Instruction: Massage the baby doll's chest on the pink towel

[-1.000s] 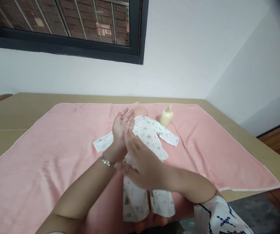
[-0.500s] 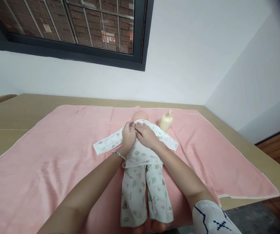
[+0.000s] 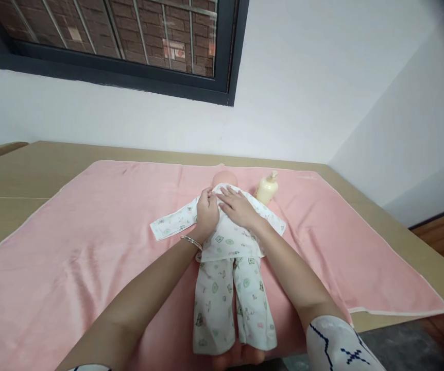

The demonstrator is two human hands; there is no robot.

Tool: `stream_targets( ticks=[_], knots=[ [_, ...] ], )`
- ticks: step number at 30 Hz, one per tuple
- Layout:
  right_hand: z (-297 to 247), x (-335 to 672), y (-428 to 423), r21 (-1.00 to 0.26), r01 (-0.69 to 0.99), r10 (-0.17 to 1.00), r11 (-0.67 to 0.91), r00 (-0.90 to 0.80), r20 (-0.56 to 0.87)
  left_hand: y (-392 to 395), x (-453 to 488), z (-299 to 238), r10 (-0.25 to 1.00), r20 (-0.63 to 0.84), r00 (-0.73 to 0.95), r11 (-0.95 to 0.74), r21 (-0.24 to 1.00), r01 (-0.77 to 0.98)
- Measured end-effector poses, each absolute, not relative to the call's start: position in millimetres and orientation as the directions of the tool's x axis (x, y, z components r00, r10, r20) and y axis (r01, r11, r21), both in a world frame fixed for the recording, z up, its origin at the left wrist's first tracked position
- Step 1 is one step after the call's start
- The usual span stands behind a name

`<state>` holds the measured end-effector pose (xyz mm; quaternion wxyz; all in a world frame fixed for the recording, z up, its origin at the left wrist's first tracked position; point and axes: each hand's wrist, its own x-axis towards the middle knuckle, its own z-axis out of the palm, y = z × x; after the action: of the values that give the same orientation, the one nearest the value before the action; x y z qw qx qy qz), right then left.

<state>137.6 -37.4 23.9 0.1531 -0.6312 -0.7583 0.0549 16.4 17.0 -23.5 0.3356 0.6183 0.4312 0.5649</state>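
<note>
A baby doll (image 3: 225, 179) in a white printed long-sleeved shirt (image 3: 227, 242) and matching trousers (image 3: 215, 304) lies stretched out, its head away from me and its sleeves spread. My left hand (image 3: 207, 210) is curled closed at the upper part of the shirt, left of the middle; whether cloth is between its fingers is hidden. Beside it, my right hand (image 3: 239, 207) rests flat on the shirt below the doll's head, fingers apart. Two bare feet (image 3: 253, 354) poke out of the trouser legs near me.
Under the doll spreads a pink blanket (image 3: 109, 216) on a wooden table (image 3: 63, 154). A cream pump bottle (image 3: 267, 188) stands right of the doll's head. Behind are a white wall (image 3: 284, 103) and a dark-framed barred window (image 3: 129, 62).
My right hand has shifted slightly right, away from the left, and its fingers are more spread. The left hand stays curled at the shirt. The view has tilted a little.
</note>
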Motion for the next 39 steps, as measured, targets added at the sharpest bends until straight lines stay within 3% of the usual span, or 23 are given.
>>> stream_targets(
  ticks=[2, 5, 9, 11, 14, 19, 24, 27, 32, 39],
  knots=[
    [22.1, 143.3, -33.7, -0.305, 0.950, 0.988, 0.063, -0.016, 0.154, 16.7, 16.8, -23.5, 0.907, 0.422, 0.003, -0.416, 0.893, 0.171],
    [18.0, 130.1, -42.0, -0.230, 0.964, 0.970, -0.137, 0.177, 0.165, 17.9, 17.2, -24.9, 0.905, 0.424, 0.026, -0.421, 0.887, 0.189],
    [17.7, 106.1, -58.7, -0.120, 0.993, 0.985, 0.009, 0.012, 0.171, 21.1, 16.6, -26.9, 0.897, 0.439, 0.057, -0.439, 0.866, 0.240],
    [20.9, 106.8, -59.1, -0.157, 0.986, 0.990, 0.060, -0.038, 0.139, 21.9, 16.3, -27.2, 0.888, 0.453, 0.073, -0.455, 0.847, 0.277],
    [24.4, 121.8, -49.7, -0.271, 0.963, 0.994, 0.009, 0.020, 0.104, 21.5, 16.6, -26.2, 0.865, 0.491, 0.105, -0.493, 0.790, 0.363],
    [18.9, 149.8, -32.1, -0.346, 0.933, 0.981, -0.101, 0.150, 0.119, 14.1, 17.9, -17.8, 0.817, 0.528, 0.232, -0.554, 0.608, 0.569],
    [19.4, 162.5, -30.3, -0.325, 0.945, 0.993, -0.039, 0.073, 0.094, 1.3, 19.1, -7.0, 0.813, 0.441, 0.379, -0.555, 0.396, 0.731],
    [23.0, 152.6, -36.9, -0.274, 0.961, 0.993, -0.025, 0.056, 0.106, 4.8, 19.1, -7.6, 0.823, 0.406, 0.396, -0.546, 0.377, 0.748],
    [23.1, 117.9, -53.0, -0.141, 0.982, 0.960, -0.129, 0.159, 0.228, 24.3, 14.1, -11.3, 0.825, 0.366, 0.430, -0.558, 0.409, 0.722],
    [20.3, 149.6, -35.2, -0.260, 0.964, 0.983, -0.060, 0.102, 0.153, -11.8, 17.5, -5.2, 0.830, 0.390, 0.398, -0.525, 0.308, 0.794]
  ],
)
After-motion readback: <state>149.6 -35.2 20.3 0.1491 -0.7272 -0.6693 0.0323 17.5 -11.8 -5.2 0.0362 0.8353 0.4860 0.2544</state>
